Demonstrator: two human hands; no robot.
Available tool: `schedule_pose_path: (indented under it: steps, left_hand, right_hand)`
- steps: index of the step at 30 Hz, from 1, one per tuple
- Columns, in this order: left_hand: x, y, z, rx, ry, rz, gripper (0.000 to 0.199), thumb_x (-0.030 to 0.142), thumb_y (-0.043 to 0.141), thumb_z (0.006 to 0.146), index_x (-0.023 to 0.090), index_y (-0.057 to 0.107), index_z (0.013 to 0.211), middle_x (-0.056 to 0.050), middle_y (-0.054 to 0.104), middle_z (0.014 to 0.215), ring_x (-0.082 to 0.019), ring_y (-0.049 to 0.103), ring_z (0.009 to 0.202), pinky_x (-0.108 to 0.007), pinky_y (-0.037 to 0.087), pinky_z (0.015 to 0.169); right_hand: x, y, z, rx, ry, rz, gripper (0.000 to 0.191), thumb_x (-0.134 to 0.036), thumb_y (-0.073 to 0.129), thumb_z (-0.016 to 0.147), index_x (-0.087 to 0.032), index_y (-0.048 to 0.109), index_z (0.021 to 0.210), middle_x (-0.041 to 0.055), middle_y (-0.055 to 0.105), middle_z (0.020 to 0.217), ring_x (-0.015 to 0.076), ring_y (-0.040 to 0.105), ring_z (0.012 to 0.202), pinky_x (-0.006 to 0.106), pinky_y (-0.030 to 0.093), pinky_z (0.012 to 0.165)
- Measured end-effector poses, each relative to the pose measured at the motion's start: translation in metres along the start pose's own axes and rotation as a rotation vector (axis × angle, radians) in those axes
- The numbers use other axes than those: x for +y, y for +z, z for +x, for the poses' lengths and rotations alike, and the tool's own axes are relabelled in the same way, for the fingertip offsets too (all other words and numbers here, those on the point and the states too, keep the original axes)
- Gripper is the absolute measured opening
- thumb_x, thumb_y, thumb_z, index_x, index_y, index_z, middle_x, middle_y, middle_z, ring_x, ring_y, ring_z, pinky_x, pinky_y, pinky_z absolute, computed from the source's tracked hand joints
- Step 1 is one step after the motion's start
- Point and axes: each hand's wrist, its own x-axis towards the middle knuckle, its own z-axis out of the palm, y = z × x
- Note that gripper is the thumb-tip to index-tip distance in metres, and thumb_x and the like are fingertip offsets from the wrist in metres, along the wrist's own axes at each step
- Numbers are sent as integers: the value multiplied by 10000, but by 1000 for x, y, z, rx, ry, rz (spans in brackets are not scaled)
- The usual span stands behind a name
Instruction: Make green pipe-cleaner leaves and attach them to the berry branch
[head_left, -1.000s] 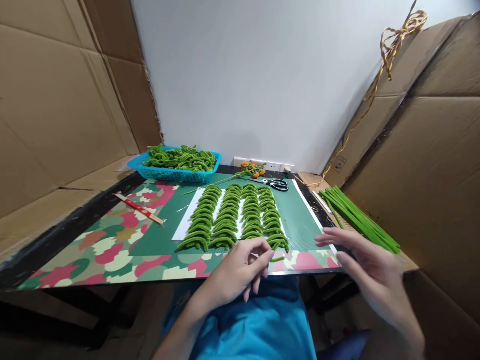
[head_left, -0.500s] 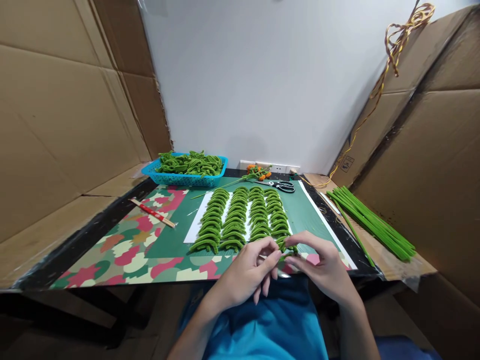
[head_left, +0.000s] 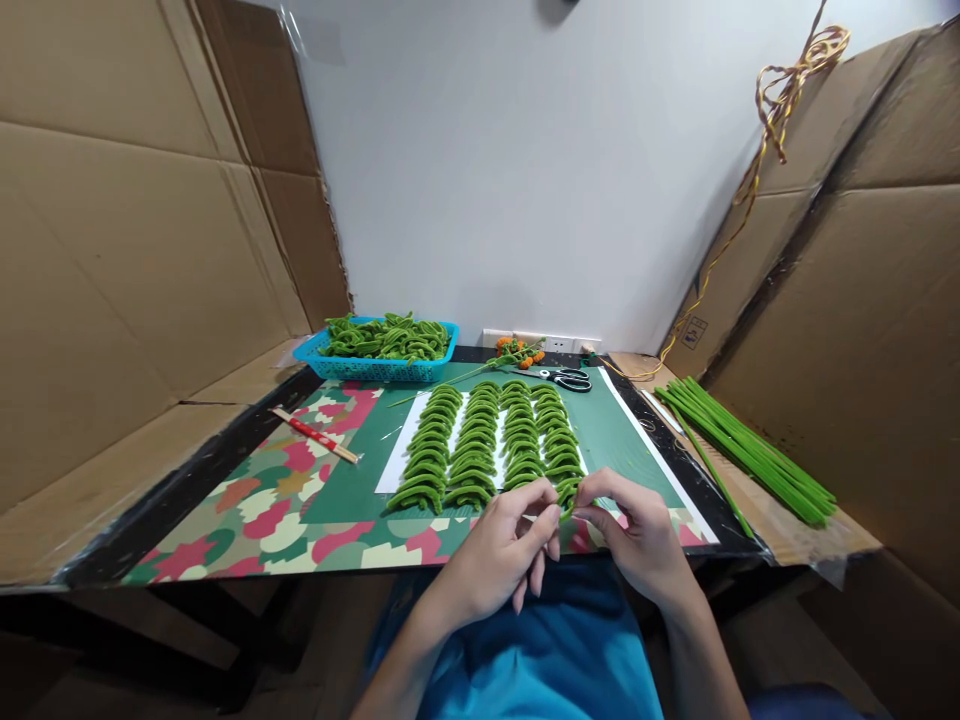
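Observation:
Between my hands, at the table's front edge, is a short green pipe cleaner (head_left: 566, 513). My left hand (head_left: 517, 540) pinches one end with thumb and forefinger, the other fingers curled below. From the other side, thumb and forefinger of my right hand (head_left: 626, 525) close on it; its far end is hidden. Just beyond lie curved green pipe-cleaner pieces (head_left: 474, 465), laid in several columns on white paper (head_left: 394, 470). The fourth column's nearest pieces are partly covered by my fingers.
A blue basket (head_left: 375, 370) of bent green pieces stands back left. Scissors (head_left: 566, 379) and an orange-flowered stem (head_left: 525, 352) lie at the back. Straight green pipe cleaners (head_left: 750, 450) rest on cardboard at right. Wrapped chopsticks (head_left: 315, 435) lie left. Cardboard walls flank the table.
My right thumb and forefinger, spread apart before, have come together on the green pipe cleaner beside my left fingertips. The whole view has shifted slightly.

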Motion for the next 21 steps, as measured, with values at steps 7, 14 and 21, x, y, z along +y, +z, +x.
schedule_pose_path:
  steps: [7, 14, 21]
  left_hand:
    - [1, -2, -1, -60, -2, 12, 388, 589, 488, 1070, 213, 555, 1004, 25, 622, 818, -66, 574, 470, -122, 391, 330]
    - [-1, 1, 2, 14, 32, -46, 353, 569, 560, 1046, 218, 575, 1077, 27, 610, 839, -87, 629, 480, -136, 436, 330]
    - [-4, 5, 2, 87, 63, -56, 429, 525, 691, 987, 276, 553, 1309, 12, 634, 928, -113, 673, 570, -151, 482, 353]
  right_hand:
    - [11, 9, -2, 69, -56, 75, 136, -128, 589, 1033, -234, 636, 960, 39, 670, 918, 196, 651, 875, 330, 539, 786]
    - [11, 16, -4, 147, -66, 169, 127, -116, 683, 997, -242, 698, 1000, 42, 701, 934, 194, 680, 889, 330, 560, 803]
    - [12, 15, -8, 168, 33, 224, 362, -158, 735, 984, -298, 696, 1316, 33, 743, 1002, 171, 734, 909, 278, 615, 835]
